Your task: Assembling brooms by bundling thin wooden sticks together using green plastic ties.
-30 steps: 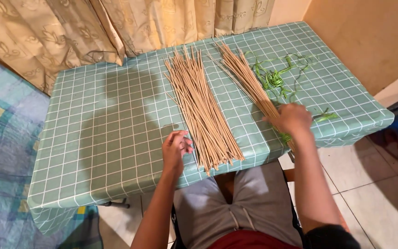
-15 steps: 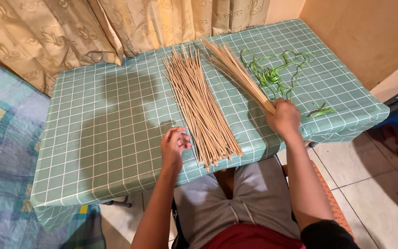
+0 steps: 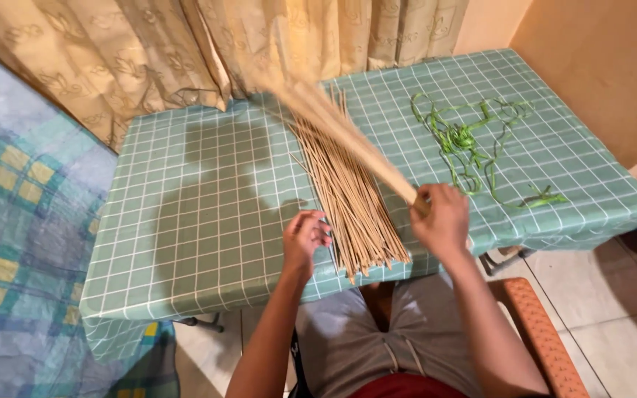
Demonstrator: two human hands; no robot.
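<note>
Right hand fist-closed on blurred stick bundle, raised over flat stick pile on checked green tablecloth. Left hand fingers loosely curled, empty, beside pile. Green strips lie apart, on the right.

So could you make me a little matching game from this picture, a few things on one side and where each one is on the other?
Things:
1. lifted bundle
2. flat sticks
3. green strips
4. left hand

Places:
A. loose tangle on the table's right part
B. open, at the flat sticks' near end
C. gripped in the right hand, blurred, slanting up over the table
D. lying in a row on the checked cloth

Pairs: 1-C, 2-D, 3-A, 4-B
</note>
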